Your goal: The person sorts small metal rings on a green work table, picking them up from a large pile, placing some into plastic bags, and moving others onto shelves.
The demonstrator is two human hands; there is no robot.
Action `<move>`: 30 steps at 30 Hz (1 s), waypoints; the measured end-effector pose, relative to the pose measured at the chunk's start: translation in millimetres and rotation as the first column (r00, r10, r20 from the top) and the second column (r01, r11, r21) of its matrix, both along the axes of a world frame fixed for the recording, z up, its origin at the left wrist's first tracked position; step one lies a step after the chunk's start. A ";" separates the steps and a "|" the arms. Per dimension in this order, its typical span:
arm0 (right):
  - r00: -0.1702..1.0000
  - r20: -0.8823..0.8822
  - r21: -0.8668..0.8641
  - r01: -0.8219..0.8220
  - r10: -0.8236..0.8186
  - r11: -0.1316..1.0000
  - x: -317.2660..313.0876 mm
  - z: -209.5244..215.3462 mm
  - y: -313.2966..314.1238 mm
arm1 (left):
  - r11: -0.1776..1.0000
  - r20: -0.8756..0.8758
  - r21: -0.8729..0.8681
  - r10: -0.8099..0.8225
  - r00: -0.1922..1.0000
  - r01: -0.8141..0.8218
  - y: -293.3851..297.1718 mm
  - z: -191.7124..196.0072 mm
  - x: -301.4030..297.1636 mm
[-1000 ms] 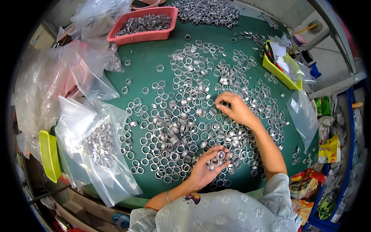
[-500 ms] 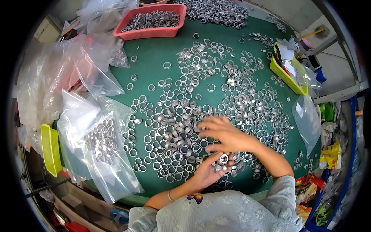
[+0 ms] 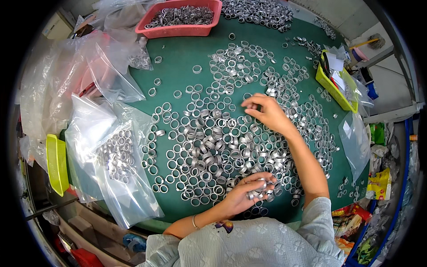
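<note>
Rings (image 3: 260,187) lie jumbled in the cupped left hand (image 3: 244,196); right hand (image 3: 267,113) reaches forward, fingertips pinched narrow over scattered rings (image 3: 209,147).

rings (image 3: 213,147): bare metal, silvery and shiny, smooth bands that catch the light, spread across the middle of the frame
rings in my left hand (image 3: 243,196): the same bright metal, a small cupped heap
table (image 3: 187,75): covered in dark green matt cloth, felt-like, no shine
bags (image 3: 115,155): thin clear plastic, glossy and crinkled, at the left
tray (image 3: 178,30): pink plastic, smooth, dull sheen, upper middle
bin (image 3: 336,91): yellow-green plastic, smooth, upper right
basket (image 3: 57,163): yellow-green plastic, ribbed, at the left edge
my sleeve (image 3: 249,244): pale cloth, soft and matt, with a faint woven flower pattern
</note>
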State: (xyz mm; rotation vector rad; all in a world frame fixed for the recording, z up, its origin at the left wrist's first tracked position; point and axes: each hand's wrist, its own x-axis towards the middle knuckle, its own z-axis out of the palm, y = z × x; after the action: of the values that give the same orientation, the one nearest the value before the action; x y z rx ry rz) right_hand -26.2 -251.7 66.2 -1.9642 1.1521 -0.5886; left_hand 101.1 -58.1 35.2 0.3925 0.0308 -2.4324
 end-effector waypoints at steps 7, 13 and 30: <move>0.973 -0.230 -0.318 -0.079 0.004 0.945 20.4 -36.6 -9.0 | 1.000 -0.010 0.015 -0.017 1.000 0.017 0.3 -2.2 0.7; 0.925 -0.069 -0.321 0.335 -0.374 0.886 -51.3 -14.0 -2.4 | 0.999 -0.039 0.040 0.026 0.999 -0.024 3.0 -4.9 1.5; 0.823 -0.258 -0.590 0.281 -0.506 0.757 -142.7 -19.7 -25.2 | 0.999 -0.131 0.021 0.045 0.990 -0.043 0.6 5.3 1.6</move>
State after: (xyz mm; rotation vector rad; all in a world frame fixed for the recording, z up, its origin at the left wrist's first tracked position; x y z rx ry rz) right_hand -168.9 -276.9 46.4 -2.3926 1.8718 -0.8168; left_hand 102.7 -57.5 40.5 0.2369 0.1172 -2.4120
